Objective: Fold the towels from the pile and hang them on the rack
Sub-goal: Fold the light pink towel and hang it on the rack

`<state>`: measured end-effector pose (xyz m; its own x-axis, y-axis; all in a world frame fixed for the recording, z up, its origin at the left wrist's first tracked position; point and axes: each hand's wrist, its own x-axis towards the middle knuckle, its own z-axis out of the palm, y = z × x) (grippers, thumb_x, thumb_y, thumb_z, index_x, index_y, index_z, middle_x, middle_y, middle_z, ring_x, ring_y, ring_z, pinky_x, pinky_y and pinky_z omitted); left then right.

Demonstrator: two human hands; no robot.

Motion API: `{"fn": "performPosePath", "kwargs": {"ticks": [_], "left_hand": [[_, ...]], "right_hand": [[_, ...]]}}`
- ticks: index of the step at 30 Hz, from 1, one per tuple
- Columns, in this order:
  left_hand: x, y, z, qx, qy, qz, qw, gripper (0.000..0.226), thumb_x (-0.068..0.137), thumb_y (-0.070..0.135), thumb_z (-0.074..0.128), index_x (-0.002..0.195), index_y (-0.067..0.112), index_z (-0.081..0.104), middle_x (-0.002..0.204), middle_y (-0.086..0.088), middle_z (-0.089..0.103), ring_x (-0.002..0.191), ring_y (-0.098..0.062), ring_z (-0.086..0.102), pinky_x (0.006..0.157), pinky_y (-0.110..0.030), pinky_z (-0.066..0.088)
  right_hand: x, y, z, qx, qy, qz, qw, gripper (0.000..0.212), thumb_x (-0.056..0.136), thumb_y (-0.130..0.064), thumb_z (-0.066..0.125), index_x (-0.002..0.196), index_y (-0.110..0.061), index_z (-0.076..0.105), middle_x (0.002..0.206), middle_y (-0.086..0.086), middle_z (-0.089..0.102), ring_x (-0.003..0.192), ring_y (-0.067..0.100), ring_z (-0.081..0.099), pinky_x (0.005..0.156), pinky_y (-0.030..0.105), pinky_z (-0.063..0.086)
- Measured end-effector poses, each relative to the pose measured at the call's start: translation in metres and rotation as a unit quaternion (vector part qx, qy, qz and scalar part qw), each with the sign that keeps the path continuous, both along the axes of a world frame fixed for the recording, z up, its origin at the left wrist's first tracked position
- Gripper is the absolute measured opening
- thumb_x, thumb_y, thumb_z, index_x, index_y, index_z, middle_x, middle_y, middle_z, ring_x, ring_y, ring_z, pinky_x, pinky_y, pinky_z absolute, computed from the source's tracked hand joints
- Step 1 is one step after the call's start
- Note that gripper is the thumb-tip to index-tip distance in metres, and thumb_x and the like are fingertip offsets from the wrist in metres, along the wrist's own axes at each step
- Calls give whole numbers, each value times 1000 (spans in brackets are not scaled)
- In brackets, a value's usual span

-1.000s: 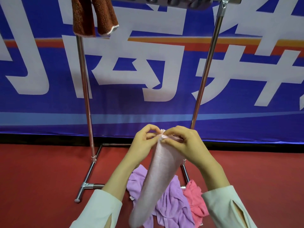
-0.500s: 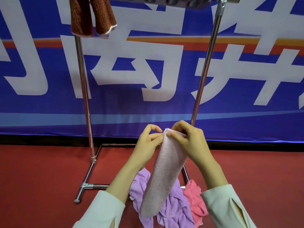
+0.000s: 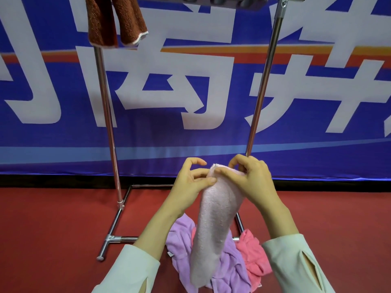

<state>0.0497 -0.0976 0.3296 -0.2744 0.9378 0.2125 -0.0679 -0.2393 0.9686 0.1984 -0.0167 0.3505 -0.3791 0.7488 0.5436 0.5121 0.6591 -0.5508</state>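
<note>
four towels, two hands, one rack.

The head camera looks forward and down, close above both hands.

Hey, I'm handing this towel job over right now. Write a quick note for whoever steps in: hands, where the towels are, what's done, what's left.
Hands: left hand and right hand both pinch the top edge of the pale pink towel, which hangs folded narrow in front of the rack.
Done: one brown towel hangs at the top of the rack, by its left post.
On the floor at the rack's base: a purple towel and a bright pink towel, both crumpled.
Left: finish and hang the pale pink towel, then fold and hang the ones on the floor.
</note>
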Motion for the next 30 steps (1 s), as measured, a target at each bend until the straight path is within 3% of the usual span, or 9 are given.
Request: {"fn": "performPosePath", "kwargs": {"ticks": [4, 6, 8, 12, 16, 18, 20, 23, 30], "left_hand": [[0, 0, 2, 7, -8, 7, 1000, 36, 83, -7, 64, 108, 12, 46, 88, -1, 74, 79, -12, 68, 70, -22, 52], [-2, 0, 2, 15, -18, 21, 1000, 36, 83, -7, 64, 107, 13, 45, 87, 0, 74, 79, -13, 69, 69, -22, 52], [-2, -1, 3, 27, -23, 34, 999, 36, 83, -7, 64, 106, 13, 45, 88, -1, 74, 79, -12, 69, 67, -21, 52], [-1, -1, 7, 59, -8, 62, 996, 33, 84, -2, 66, 103, 14, 45, 90, -2, 74, 80, -12, 69, 68, -22, 52], [-3, 0, 9, 81, 5, 89, 993, 33, 83, 1, 68, 103, 15, 45, 91, -1, 75, 83, -10, 68, 76, -26, 52], [-4, 0, 9, 81, -4, 78, 994, 45, 81, 1, 70, 115, 16, 44, 104, -2, 72, 94, -11, 68, 85, -29, 51], [-8, 1, 4, 61, 2, 33, 998, 79, 72, 7, 79, 134, 22, 33, 122, 5, 64, 111, -6, 62, 95, -26, 49], [-11, 1, -10, -14, 31, -48, 998, 118, 52, 23, 89, 143, 33, 15, 131, 9, 56, 119, -5, 57, 100, -30, 47], [-13, -2, -26, -108, 33, -166, 980, 59, 59, 15, 81, 115, 9, 62, 111, -9, 70, 104, -22, 66, 90, -36, 53]], "right_hand": [[-3, 0, -4, -51, 71, 4, 996, 42, 66, -65, 71, 82, -29, 55, 71, -6, 48, 73, 12, 48, 62, 23, 34], [-1, -4, -1, -161, 146, 63, 974, 56, 63, -58, 73, 107, -28, 56, 94, -7, 55, 91, 6, 54, 72, 17, 39], [5, -4, -3, -272, 146, 141, 941, 65, 63, -47, 76, 120, -25, 54, 113, -6, 61, 106, 6, 58, 82, 15, 45], [5, -9, -15, -347, 123, 251, 895, 32, 83, -9, 72, 114, -17, 67, 109, -1, 73, 101, 10, 68, 83, 18, 53], [0, -7, -15, -347, 176, 226, 893, 22, 86, -8, 67, 106, -15, 71, 106, 3, 74, 101, 13, 67, 90, 26, 53], [0, -7, -11, -343, 185, 230, 892, 23, 86, -10, 66, 109, -10, 70, 106, 6, 74, 100, 15, 68, 87, 26, 54], [1, -10, -6, -343, 194, 235, 889, 26, 84, -16, 67, 108, -7, 71, 102, 6, 75, 95, 14, 69, 79, 23, 54], [2, -12, 1, -344, 215, 236, 883, 23, 86, -14, 65, 106, -6, 71, 104, 12, 74, 100, 23, 69, 87, 33, 56], [5, -15, 19, -392, 312, 241, 831, 18, 84, -14, 62, 97, -4, 69, 88, 8, 75, 84, 18, 71, 72, 27, 58]]}}
